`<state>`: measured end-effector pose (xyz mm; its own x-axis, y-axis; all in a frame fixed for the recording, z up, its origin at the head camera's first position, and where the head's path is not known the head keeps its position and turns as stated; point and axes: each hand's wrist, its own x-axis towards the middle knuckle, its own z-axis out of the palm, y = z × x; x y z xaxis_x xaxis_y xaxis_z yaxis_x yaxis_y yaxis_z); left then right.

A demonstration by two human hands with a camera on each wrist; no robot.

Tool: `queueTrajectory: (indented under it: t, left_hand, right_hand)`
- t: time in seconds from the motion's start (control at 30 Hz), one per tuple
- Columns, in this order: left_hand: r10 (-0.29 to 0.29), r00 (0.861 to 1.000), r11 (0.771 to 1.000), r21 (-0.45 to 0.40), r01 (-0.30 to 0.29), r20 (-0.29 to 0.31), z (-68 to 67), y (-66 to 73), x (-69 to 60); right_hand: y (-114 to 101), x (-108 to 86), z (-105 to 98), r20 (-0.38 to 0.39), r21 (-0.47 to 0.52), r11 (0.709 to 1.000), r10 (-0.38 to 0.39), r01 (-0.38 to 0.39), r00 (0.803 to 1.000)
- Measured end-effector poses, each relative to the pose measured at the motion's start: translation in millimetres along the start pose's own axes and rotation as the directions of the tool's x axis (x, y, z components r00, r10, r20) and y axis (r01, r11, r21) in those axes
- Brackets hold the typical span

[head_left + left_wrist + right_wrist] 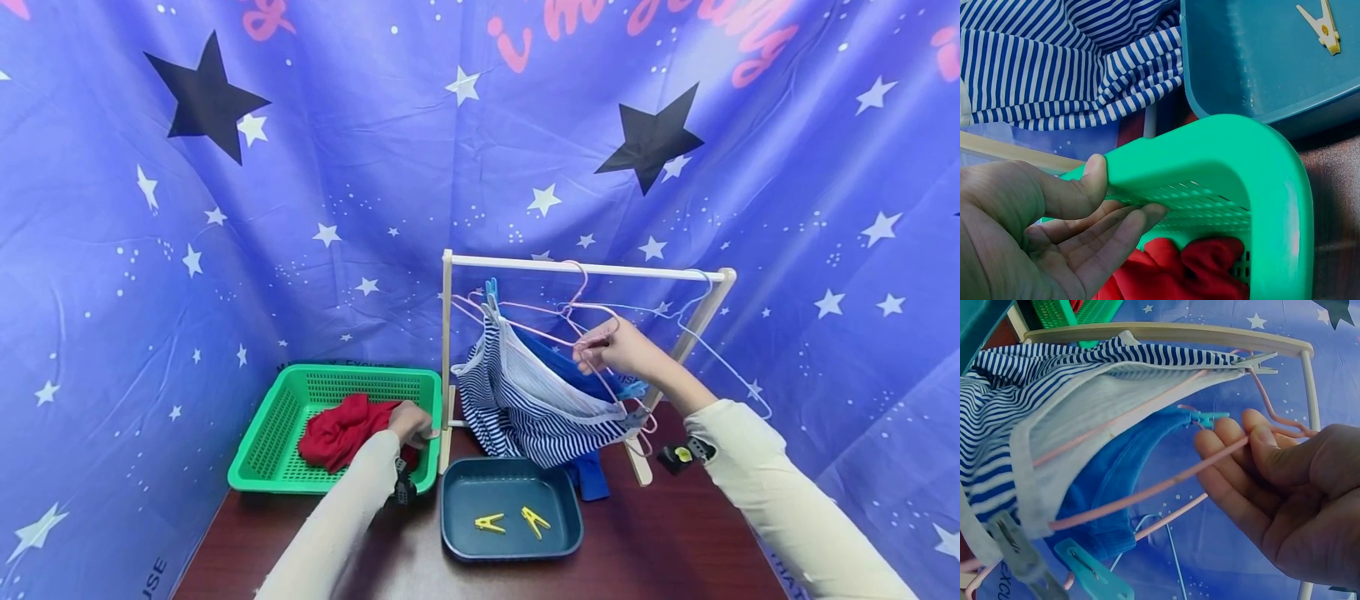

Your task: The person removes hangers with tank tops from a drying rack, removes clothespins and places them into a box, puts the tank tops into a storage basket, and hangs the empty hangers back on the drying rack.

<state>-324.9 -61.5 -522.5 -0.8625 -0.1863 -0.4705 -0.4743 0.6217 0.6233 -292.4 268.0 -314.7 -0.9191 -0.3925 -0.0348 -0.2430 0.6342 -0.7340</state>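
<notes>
My right hand (pixel 611 346) pinches the wire of a pink hanger (pixel 1147 497) between thumb and fingers, below the rack's bar. A blue-and-white striped garment (pixel 517 421) hangs tilted there, with grey clothespins (pixel 1019 556) at its edge. Behind it hangs a blue garment (pixel 1116 481) with teal clothespins (pixel 1094 572). At the left, my left hand (pixel 411 423) grips the right rim of a green basket (pixel 1210 140), thumb on the rim and fingers inside. Bunched red cloth (pixel 348 433) lies in the basket, below those fingers.
The white-barred wooden rack (pixel 510 262) stands right of the basket. A light blue hanger (pixel 720 354) hangs at its right end. In front, a dark blue tray (pixel 512 554) holds two yellow clothespins (pixel 490 523). A starry curtain (pixel 405 167) surrounds the brown table (pixel 652 542).
</notes>
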Motion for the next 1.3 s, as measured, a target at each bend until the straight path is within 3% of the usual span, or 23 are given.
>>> queueTrajectory:
  t: [0.37, 0.6, 0.77, 0.9, 1.03, 1.13, 1.3]
  left_hand:
    - [-0.015, 1.000, 0.997, 0.081, 0.015, 0.002, -0.8, 0.9, 1.8]
    - [-0.023, 1.000, 0.998, 0.060, 0.023, 0.004, -0.8, -0.2, -0.1]
    - [-0.018, 1.000, 0.997, 0.072, 0.017, 0.005, -1.4, -1.1, 2.5]
    - [-0.004, 1.000, 0.999, 0.050, 0.004, 0.011, -1.6, -0.9, 4.2]
    - [-0.008, 1.000, 1.000, -0.019, 0.008, 0.006, -1.4, -0.4, 2.7]
    - [-0.008, 1.000, 0.999, -0.037, 0.008, 0.004, -1.2, -1.2, 2.7]
    - [-0.011, 1.000, 0.997, -0.072, 0.012, 0.002, -1.0, -2.7, 2.3]
  right_hand:
    - [6, -7.2, -9, 0.205, 0.000, 1.000, -0.017, 0.017, 0.979]
    - [7, -7.2, -10, 0.313, -0.035, 0.985, -0.150, 0.170, 0.938]
    - [8, -4.3, -8, 0.359, -0.032, 0.975, -0.193, 0.218, 0.913]
    - [7, -0.5, -2, 0.329, -0.021, 0.982, -0.171, 0.188, 0.929]
    - [6, 2.6, 7, 0.211, 0.009, 0.991, -0.131, 0.132, 0.969]
    - [7, 4.2, 16, 0.104, 0.009, 0.991, -0.131, 0.130, 0.986]
    - [12, 8.3, 27, 0.006, -0.037, 0.982, -0.185, 0.185, 0.983]
